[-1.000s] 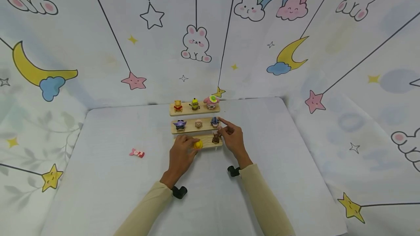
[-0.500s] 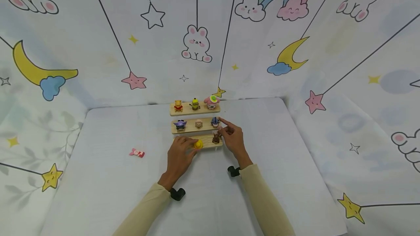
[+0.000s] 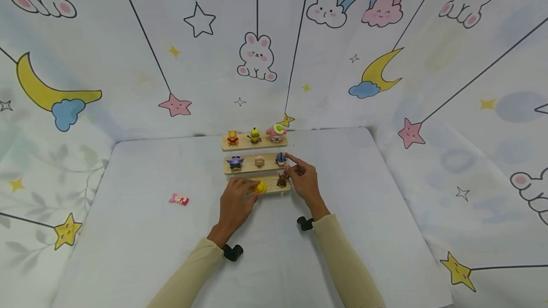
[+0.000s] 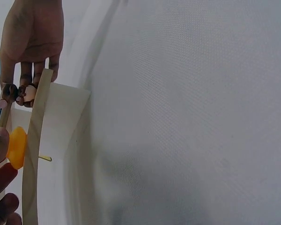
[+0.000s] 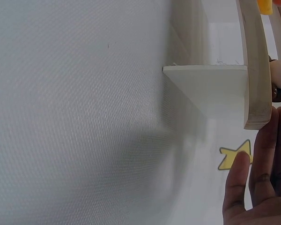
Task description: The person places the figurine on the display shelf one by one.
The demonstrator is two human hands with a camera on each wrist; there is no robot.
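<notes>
A small yellow figurine (image 3: 261, 187) stands on the lowest wooden shelf (image 3: 274, 187) of a three-step display rack. My left hand (image 3: 236, 201) pinches it between thumb and fingertips from the left; in the left wrist view its orange-yellow base (image 4: 17, 147) is right at the board. My right hand (image 3: 304, 179) is at the rack's right end, fingers extended, fingertips against the board's end (image 5: 258, 119) in the right wrist view. Beside those fingers stand a brown figurine (image 3: 281, 180) on the lowest shelf and a blue one (image 3: 280, 158) on the middle shelf.
The middle shelf (image 3: 248, 169) also bears a purple figurine (image 3: 234, 162) and a small beige one (image 3: 259, 161). On the top shelf (image 3: 244, 145) stand a red-shirted bear (image 3: 232, 138), a yellow-green figure (image 3: 254, 136) and a pink one (image 3: 276, 133). A pink-and-red figurine (image 3: 179, 199) lies on the white table at left.
My left hand shifts slightly left, then back right, and the yellow figurine sits a touch farther right on the lowest shelf. My right hand stays still.
</notes>
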